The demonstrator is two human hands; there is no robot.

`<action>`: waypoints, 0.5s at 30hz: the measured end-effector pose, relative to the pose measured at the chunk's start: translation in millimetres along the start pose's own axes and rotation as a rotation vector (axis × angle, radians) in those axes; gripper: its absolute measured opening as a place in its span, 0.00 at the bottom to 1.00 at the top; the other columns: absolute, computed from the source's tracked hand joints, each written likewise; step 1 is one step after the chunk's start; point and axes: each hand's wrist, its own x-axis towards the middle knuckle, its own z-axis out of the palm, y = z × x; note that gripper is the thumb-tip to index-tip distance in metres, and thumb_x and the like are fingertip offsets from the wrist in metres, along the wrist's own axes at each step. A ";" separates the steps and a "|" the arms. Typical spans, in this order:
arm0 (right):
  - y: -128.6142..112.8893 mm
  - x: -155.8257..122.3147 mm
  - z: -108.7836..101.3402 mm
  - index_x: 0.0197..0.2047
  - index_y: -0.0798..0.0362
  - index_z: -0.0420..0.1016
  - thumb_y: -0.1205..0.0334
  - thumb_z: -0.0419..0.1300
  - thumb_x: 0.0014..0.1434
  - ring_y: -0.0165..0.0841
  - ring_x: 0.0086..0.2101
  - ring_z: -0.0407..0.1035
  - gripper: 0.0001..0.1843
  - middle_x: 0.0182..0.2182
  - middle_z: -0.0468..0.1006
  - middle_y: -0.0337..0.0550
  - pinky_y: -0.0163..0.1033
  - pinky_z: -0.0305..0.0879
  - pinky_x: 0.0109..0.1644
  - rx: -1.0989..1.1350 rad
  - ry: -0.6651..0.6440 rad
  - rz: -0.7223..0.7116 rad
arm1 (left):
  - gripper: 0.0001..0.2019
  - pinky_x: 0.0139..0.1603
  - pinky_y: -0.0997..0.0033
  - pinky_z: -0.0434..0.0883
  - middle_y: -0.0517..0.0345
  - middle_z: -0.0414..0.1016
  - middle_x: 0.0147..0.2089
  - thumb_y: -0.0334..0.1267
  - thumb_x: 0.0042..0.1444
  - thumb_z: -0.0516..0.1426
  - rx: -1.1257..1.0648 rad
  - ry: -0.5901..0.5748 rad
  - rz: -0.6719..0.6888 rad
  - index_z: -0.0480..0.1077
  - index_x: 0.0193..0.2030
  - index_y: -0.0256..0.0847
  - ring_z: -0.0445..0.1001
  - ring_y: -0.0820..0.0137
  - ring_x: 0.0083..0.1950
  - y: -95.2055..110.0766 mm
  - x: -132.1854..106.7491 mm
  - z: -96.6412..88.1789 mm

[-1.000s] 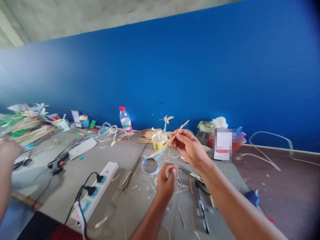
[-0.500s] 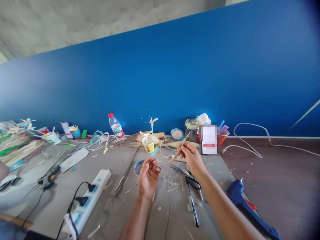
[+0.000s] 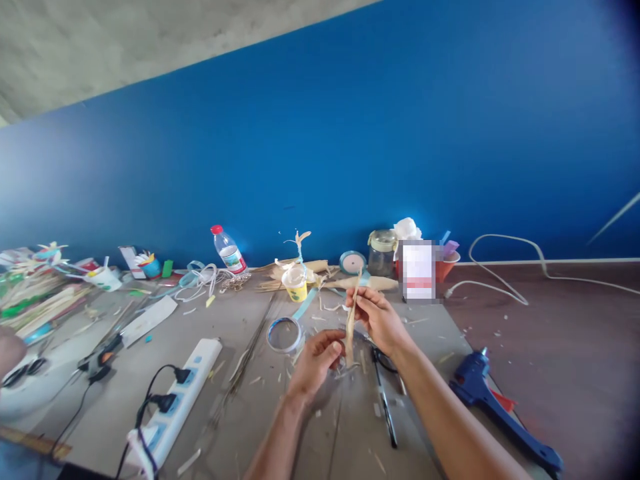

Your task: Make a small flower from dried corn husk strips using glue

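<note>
A pale tan strip of dried husk point(image 3: 351, 333) is held upright above the middle of the table. My right hand point(image 3: 377, 317) is closed on its upper part, pinching it between thumb and fingers. My left hand point(image 3: 323, 353) is at the lower left edge of the strip, its fingers curled and thumb pressed in against it. Just left of the hands lies a roll of clear tape point(image 3: 284, 335). Below my right hand are black-handled scissors point(image 3: 387, 361), partly hidden, and a black pen-like tool point(image 3: 386, 407).
Behind the hands stands a yellow paper cup point(image 3: 296, 291) with a thin husk-topped stem. A blue glue gun point(image 3: 493, 407) lies at right, a power strip point(image 3: 185, 393) at left. A bottle point(image 3: 231, 253) and a glass jar point(image 3: 383, 252) stand by the blue partition point(image 3: 320, 153). Scraps litter the table.
The husk strip has turned from slanting to upright and faces me more broadly. My left hand has moved right, from apart from the strip to its lower edge.
</note>
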 end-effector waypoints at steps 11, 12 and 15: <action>-2.3 -10.9 5.6 0.39 0.52 0.71 0.52 0.60 0.48 0.25 0.22 0.62 0.16 0.30 0.73 0.38 0.32 0.59 0.28 -0.078 0.067 0.065 | 0.14 0.23 0.76 0.50 0.67 0.61 0.20 0.46 0.44 0.60 0.109 0.037 -0.041 0.68 0.28 0.36 0.53 0.80 0.20 -7.2 5.2 0.5; -0.1 -14.9 6.6 0.39 0.52 0.71 0.51 0.60 0.48 0.25 0.22 0.62 0.17 0.30 0.73 0.38 0.33 0.59 0.28 -0.168 0.061 0.064 | 0.13 0.23 0.76 0.51 0.66 0.62 0.20 0.46 0.45 0.59 0.139 0.061 -0.021 0.68 0.28 0.36 0.54 0.79 0.20 -8.3 5.7 0.6; 10.6 -28.0 8.9 0.30 0.54 0.70 0.55 0.62 0.45 0.27 0.23 0.62 0.12 0.24 0.70 0.37 0.33 0.58 0.27 -0.458 0.007 0.032 | 0.12 0.26 0.76 0.55 0.65 0.63 0.22 0.45 0.48 0.58 0.243 0.087 0.051 0.67 0.27 0.36 0.58 0.77 0.24 -10.4 6.4 2.0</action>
